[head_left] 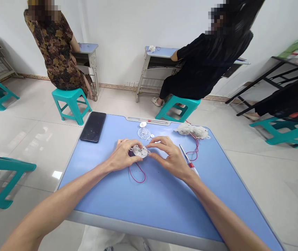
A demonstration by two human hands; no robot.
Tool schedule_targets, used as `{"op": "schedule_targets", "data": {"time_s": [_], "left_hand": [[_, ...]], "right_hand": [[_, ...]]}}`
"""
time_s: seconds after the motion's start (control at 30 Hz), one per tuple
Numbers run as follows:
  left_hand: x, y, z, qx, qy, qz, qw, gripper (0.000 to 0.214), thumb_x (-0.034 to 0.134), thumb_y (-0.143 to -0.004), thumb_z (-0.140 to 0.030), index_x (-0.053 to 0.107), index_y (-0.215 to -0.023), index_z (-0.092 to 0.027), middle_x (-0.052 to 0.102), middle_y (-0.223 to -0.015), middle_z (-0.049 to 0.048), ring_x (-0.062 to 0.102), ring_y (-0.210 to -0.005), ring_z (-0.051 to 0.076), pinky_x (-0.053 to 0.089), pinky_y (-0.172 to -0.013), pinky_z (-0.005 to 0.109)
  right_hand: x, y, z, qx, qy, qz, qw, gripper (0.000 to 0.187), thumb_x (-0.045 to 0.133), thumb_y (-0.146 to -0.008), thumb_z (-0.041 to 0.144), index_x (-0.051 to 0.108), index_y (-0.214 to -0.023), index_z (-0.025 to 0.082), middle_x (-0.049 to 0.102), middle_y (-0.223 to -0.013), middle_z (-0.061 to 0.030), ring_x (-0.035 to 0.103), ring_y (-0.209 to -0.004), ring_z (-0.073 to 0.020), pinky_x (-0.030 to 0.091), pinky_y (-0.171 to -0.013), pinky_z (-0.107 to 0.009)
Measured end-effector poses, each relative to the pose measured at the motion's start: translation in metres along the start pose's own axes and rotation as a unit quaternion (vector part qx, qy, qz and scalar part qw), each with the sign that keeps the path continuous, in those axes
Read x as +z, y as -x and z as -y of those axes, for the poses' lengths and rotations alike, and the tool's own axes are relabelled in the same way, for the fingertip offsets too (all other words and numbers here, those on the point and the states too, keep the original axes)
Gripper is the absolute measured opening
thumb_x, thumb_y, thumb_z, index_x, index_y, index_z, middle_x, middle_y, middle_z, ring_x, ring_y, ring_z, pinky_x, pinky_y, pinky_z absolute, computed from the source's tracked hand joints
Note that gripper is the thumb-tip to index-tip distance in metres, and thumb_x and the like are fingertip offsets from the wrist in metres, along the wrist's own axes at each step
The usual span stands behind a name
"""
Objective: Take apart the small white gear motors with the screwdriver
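— Pale blue desk before you, white wall beyond it. What does your left hand have?

— Your left hand grips a translucent plastic casing between thumb and fingers, around the middle of the desk.

— And your right hand?

— You have its thumb and forefinger a little apart, bent round the casing's right end. I can't tell whether they pinch it or only touch it.

— What lies closest to your hands?

— You have a red wire loop just on your side of the casing. Just past your fingertips is a clear disc, with a white disc behind it and a small white part beside it.

— Farther right?

— Near your right wrist slants a slim tool with a silvery shaft and a red band. Beyond it, near the far right corner, you have two joined casings with red leads trailing toward you.

— To your left?

— A dark phone lies flat at the far left corner.

— And past your desk?

— One person in a patterned dress and another in black sit on teal stools.
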State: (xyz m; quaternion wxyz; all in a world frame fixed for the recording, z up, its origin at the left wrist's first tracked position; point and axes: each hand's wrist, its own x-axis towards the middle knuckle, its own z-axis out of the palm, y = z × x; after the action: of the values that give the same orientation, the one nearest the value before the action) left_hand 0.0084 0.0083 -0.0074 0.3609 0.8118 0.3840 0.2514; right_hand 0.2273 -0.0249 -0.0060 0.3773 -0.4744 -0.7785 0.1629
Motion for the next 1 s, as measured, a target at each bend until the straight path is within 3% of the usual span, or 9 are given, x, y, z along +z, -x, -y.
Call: {"op": "schedule_targets", "data": {"time_s": [0.6,1.0], "left_hand": [[-0.001,-0.001,-0.001,0.003,-0.005,0.007,1.0,0.033,0.075,-0.078,-0.028,0.061,-0.107,-0.026,0.07,-0.104,-0.002,0.06,-0.097,0.021,0.034,-0.098,0.038],[-0.001,-0.002,-0.002,0.001,-0.005,0.014,1.0,0.031,0.074,-0.078,-0.029,0.062,-0.106,-0.026,0.07,-0.102,-0.0023,0.06,-0.096,0.021,0.034,-0.099,0.039]], "right_hand": [[0.006,-0.008,-0.01,-0.049,-0.018,0.059,0.997,0.016,0.066,-0.089,0.036,0.074,-0.102,0.03,0.067,-0.104,-0.0072,0.057,-0.103,-0.0259,0.05,-0.093,-0.047],[0.005,-0.011,-0.007,-0.031,-0.035,0.081,0.996,0.014,0.062,-0.091,0.035,0.071,-0.099,0.028,0.065,-0.103,-0.0068,0.06,-0.099,-0.0241,0.051,-0.089,-0.042]]}}
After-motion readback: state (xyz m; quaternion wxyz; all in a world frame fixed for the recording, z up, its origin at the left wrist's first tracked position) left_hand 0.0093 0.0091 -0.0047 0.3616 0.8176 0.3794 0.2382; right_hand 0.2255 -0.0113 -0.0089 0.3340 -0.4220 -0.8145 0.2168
